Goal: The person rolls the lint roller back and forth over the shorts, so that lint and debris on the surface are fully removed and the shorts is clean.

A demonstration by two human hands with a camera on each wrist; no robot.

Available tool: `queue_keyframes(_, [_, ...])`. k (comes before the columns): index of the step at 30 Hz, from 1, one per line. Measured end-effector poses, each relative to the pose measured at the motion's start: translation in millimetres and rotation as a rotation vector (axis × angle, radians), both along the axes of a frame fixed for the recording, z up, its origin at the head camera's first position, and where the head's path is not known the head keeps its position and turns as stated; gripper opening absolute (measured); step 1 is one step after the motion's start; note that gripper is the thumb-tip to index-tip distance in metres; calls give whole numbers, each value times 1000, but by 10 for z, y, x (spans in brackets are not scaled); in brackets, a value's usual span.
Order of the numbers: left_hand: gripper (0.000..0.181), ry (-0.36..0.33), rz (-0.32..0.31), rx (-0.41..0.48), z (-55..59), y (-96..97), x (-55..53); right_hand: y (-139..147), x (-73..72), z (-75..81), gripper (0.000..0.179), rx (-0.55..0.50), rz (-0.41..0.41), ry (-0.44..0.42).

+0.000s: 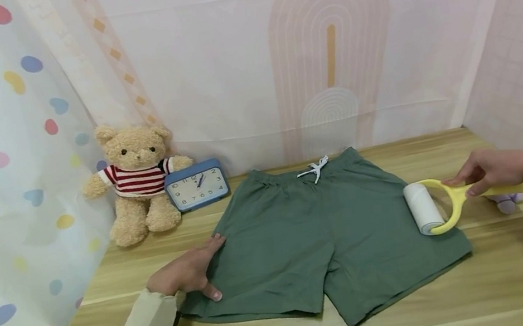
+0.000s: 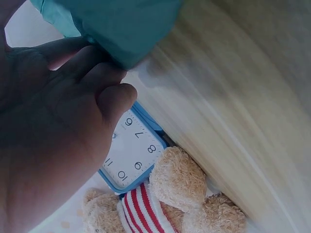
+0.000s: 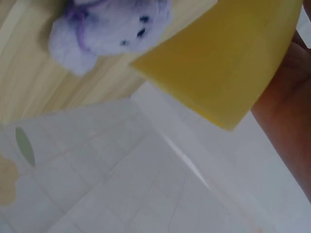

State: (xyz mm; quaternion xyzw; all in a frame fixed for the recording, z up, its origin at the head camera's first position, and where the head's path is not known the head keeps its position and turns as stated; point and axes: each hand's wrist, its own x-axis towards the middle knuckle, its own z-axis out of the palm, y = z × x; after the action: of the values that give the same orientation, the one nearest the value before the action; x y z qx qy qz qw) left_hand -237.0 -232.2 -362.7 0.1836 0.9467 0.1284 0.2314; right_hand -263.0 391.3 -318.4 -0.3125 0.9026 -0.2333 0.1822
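Note:
Dark green shorts (image 1: 274,245) with a white drawstring bow (image 1: 315,169) lie spread on the wooden table. My left hand (image 1: 186,273) rests on the outer edge of the left leg, thumb apart from the fingers. In the left wrist view, its fingertips meet the edge of the fabric (image 2: 131,29). With thumb and fingers, my right hand (image 1: 503,169) grips the yellow handle of a lint roller (image 1: 423,209). The white roll overlaps the right leg's outer side. The handle's wide yellow end (image 3: 218,63) fills much of the right wrist view.
A teddy bear (image 1: 133,148) in a striped sweater sits at the back left, beside a blue alarm clock (image 1: 198,186). A small purple plush toy (image 3: 116,29) lies on the table beneath the right hand, mostly hidden in the head view. Patterned cloths hang behind and left.

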Motion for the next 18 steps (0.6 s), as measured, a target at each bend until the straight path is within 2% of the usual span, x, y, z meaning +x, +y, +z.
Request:
queue_keyframes(7, [120,33,-11,9,-23,8,45,31,31,45,40,-20,33,-5])
queue_keyframes(10, [111,86,-57,11,-18,-2,128,-82,33,101,41,23,26,47])
queue_keyframes(14, [96,116,-91,10,18,-3,278,-279,73,234,43,146,-26,90])
queue_keyframes(18, [87,160,-125,7,26,-38,394,-441,132,389,43,186,-46,159])
